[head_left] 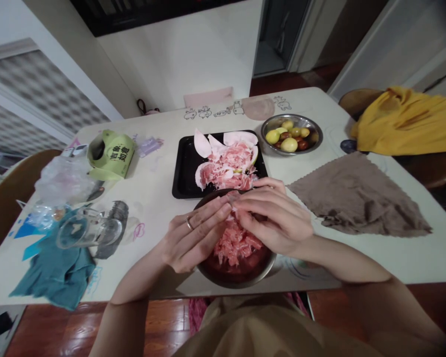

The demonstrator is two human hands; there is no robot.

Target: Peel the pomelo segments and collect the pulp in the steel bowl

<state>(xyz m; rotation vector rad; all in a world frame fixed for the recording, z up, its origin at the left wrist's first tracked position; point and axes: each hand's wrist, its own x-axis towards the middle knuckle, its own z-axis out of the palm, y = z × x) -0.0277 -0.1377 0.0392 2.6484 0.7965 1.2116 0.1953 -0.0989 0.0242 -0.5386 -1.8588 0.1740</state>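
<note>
Above a metal bowl (238, 283) of loose red pomelo flesh (238, 243), my two hands meet at the fingertips. My left hand (198, 233), with a ring on one finger, and my right hand (277, 213) are both closed on a small piece of pomelo (232, 197); the fingers hide most of it. Right behind the bowl lies a black tray (183, 171), partly covered by thick pale pomelo peel (202, 144) and a heap of torn pink membranes (234, 161).
A steel bowl (317, 144) of small yellow and reddish fruits stands at the back right. Nearby lies a brown cloth (360, 198). To the left are a glass jug (80, 230), a teal cloth (65, 267), plastic bags (65, 181) and a green paper wrapper (113, 156). Yellow fabric (409, 121) covers a chair.
</note>
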